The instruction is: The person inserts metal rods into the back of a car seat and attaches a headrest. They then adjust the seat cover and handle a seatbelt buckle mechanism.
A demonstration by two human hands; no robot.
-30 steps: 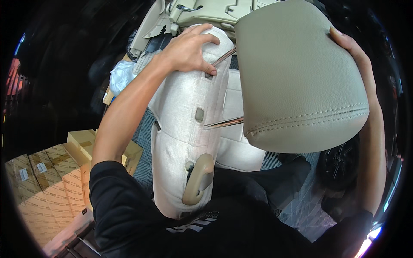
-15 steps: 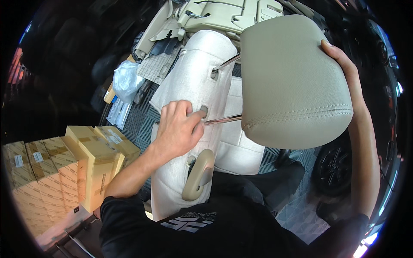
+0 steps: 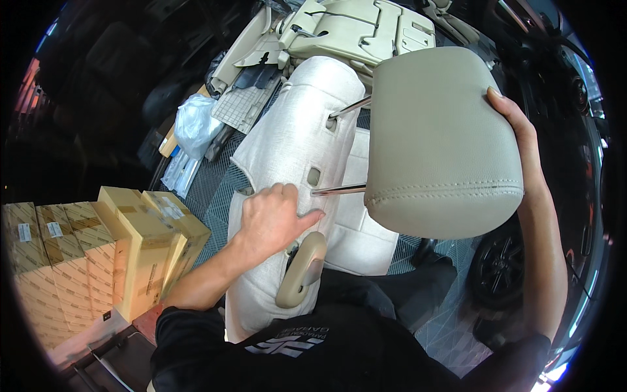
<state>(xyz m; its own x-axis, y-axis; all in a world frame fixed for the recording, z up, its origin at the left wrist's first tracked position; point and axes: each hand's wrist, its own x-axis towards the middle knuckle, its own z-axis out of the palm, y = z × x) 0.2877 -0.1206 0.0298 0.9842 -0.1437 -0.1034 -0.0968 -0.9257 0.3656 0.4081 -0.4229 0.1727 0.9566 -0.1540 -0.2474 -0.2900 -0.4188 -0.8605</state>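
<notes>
A grey-beige leather headrest (image 3: pixel 444 144) is in my right hand (image 3: pixel 519 124), its fingers wrapped round the far right side with the thumb on the upper edge. Two metal posts stick out of the headrest toward a car seat back in a white fabric cover (image 3: pixel 294 130). The upper post (image 3: pixel 351 106) meets a slot near the cover's far end. The lower post's tip (image 3: pixel 336 191) lies just beside a square grey post hole (image 3: pixel 314 176), outside it. My left hand (image 3: pixel 271 219) presses on the cover below that hole, fingers curled down and thumb out. A beige armrest (image 3: pixel 302 271) sits nearer me.
Cardboard boxes (image 3: pixel 140 242) stand at the left. Beyond them lie a plastic bag (image 3: pixel 196 124) and a gridded panel (image 3: pixel 245 104). A folded beige seat (image 3: pixel 359 29) is at the back. On the right are a black wheel (image 3: pixel 499 261) and a dark car body.
My left hand has moved from the lower hole and post toward me, uncovering the hole. The headrest has shifted slightly toward me in the view.
</notes>
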